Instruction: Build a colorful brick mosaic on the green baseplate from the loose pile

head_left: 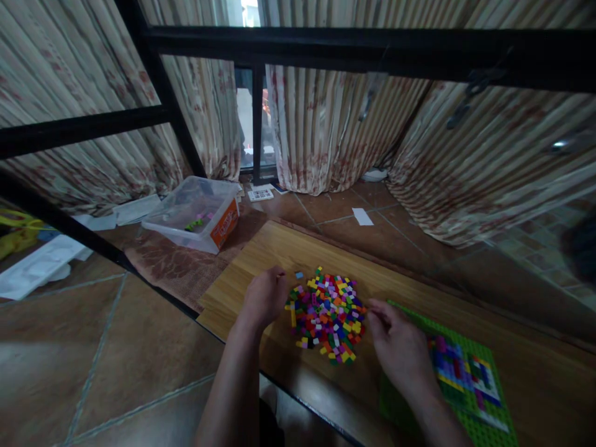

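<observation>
A pile of small building bricks in many colours [328, 313] lies on the wooden tabletop [274, 239]. At the pile's left edge is my left hand [265, 298], its fingers curled closed; what they hold, if anything, is hidden. My right hand [398, 344] is at the right edge of the pile, thumb and fingers pinched together. Anything in that pinch is too small to make out. Partly under my right hand and forearm lies a green baseplate [505, 413], with rows of coloured bricks [451, 363] built on it. One blue brick [298, 274] sits apart behind the pile.
A clear plastic bin [190, 230] with an orange label and a few green and pink pieces stands on the floor behind the table. Black metal bars [326, 46] cross ahead of me. Curtains [321, 136] hang beyond. White packaging [40, 264] lies at left.
</observation>
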### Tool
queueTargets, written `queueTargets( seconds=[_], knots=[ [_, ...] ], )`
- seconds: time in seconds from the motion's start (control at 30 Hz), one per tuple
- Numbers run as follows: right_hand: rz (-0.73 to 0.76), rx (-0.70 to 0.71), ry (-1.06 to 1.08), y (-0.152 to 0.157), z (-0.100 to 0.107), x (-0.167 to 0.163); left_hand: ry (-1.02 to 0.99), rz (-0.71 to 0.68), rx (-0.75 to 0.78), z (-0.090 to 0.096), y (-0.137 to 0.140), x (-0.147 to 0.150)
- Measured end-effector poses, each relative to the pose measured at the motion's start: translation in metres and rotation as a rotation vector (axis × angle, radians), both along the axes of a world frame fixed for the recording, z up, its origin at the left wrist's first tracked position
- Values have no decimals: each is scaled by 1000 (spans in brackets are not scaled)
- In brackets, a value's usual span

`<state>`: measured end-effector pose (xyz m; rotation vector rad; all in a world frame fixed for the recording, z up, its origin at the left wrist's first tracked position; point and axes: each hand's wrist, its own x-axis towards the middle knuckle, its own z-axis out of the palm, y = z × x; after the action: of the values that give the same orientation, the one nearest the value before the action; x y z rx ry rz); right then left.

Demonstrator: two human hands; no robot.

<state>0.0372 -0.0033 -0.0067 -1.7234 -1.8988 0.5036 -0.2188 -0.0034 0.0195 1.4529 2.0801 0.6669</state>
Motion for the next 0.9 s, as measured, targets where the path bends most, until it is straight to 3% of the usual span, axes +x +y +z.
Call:
queueTargets(
  seconds=[0.1,0.2,0.3,0.6,0.9],
  knots=[
    [57,8,61,0,6,-12,-33,30,17,4,-1,1],
    [238,-5,170,-11,6,-39,-51,76,22,7,-3,0],
    [378,15,138,-26,5,-70,-55,104,24,10,-4,0],
    [302,129,-305,-35,0,-115,-58,89,52,5,-5,-4],
    [284,168,-323,-32,-3,-115,-75,99,56,5,-7,-6]
  ],
)
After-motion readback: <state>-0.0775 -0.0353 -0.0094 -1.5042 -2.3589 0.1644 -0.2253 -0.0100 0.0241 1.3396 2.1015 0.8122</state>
